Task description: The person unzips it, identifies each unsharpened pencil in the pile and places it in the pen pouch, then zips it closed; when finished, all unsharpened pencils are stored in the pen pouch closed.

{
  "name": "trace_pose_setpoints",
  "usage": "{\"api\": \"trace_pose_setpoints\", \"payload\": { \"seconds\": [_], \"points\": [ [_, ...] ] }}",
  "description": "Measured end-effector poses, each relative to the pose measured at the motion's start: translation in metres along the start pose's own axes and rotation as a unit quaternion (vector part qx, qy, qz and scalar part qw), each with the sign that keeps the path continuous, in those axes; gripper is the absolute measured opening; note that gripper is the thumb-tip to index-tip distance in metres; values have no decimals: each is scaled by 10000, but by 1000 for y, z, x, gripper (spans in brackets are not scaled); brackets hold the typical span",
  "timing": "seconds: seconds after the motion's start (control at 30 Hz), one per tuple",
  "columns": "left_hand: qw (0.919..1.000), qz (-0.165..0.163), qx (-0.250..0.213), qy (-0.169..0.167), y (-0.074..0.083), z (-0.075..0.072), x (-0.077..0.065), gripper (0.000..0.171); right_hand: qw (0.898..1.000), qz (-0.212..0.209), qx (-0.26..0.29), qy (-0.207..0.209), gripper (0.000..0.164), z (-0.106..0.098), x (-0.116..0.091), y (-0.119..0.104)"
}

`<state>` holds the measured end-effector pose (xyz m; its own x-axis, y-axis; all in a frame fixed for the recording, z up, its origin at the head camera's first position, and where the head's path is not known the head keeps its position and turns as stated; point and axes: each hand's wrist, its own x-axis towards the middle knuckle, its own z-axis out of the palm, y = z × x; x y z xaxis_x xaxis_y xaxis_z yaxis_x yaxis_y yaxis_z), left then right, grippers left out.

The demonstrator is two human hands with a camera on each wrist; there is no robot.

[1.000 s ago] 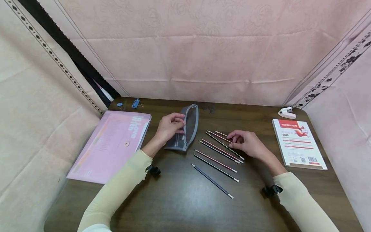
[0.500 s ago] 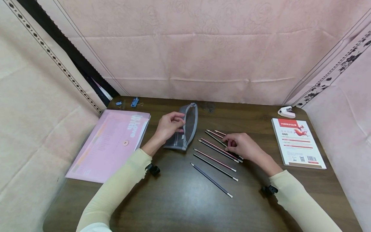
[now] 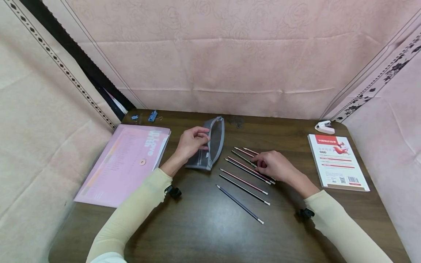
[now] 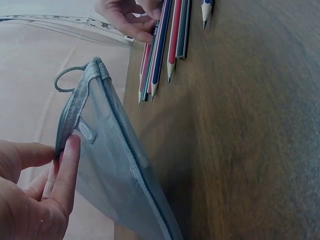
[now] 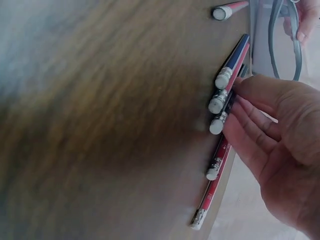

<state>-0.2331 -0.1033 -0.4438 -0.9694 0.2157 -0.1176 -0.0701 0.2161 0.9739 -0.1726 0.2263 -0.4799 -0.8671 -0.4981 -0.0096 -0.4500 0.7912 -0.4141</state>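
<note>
My left hand (image 3: pixel 192 144) pinches the rim of a grey mesh zip pencil case (image 3: pixel 197 161), whose mouth gapes toward the pencils. Its thumb and fingers sit at the zipper edge (image 4: pixel 62 127) in the left wrist view. My right hand (image 3: pixel 277 165) pinches a dark pencil (image 3: pixel 242 157) in the upper part of a loose row. In the right wrist view that pencil's white eraser end (image 5: pixel 217 126) pokes out beside the fingertips. Red-striped and dark pencils (image 3: pixel 244 181) lie around it, partly hidden by the hand. A blue-grey pencil (image 3: pixel 239 203) lies nearest the front.
A pink button folder (image 3: pixel 125 164) lies at the left, with blue binder clips (image 3: pixel 152 116) behind it. On the right are a white and red book (image 3: pixel 338 164) and a small white stapler (image 3: pixel 324 126). Pink cloth (image 3: pixel 210 65) hangs along the table's back edge.
My right hand has shifted left and slightly down onto the dark pencil, whose tip has slid a little to the left. The left hand and pencil case stay put.
</note>
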Motion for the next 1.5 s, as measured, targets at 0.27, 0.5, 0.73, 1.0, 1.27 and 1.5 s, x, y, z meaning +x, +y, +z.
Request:
{"api": "trace_pose_setpoints", "payload": {
  "seconds": [0.27, 0.5, 0.73, 1.0, 1.27, 1.5],
  "points": [
    [10000, 66, 40, -14, 1, 1, 1, 31, 9994, -171, 262, 137, 20, -2, -1, 1],
    [10000, 62, 69, -17, 1, -2, 0, 29, 9881, -53, 1476, 428, 24, -21, 5, -7],
    [9999, -113, 104, -42, 2, -2, 1, 31, 9441, -94, 3196, 805, 53, -37, 18, -21],
    [9999, -141, 11, -63, 0, -1, -3, 34, 8166, 234, 5634, 1236, 64, -29, 38, -45],
    [9999, 85, 82, 56, -1, 5, -4, 31, 7081, 760, 6772, 1849, 55, -1, 66, -79],
    [9999, 146, 88, 30, -1, 9, -2, 28, 7204, 1170, 6578, 1861, 55, 22, 84, -97]
  ]
}}
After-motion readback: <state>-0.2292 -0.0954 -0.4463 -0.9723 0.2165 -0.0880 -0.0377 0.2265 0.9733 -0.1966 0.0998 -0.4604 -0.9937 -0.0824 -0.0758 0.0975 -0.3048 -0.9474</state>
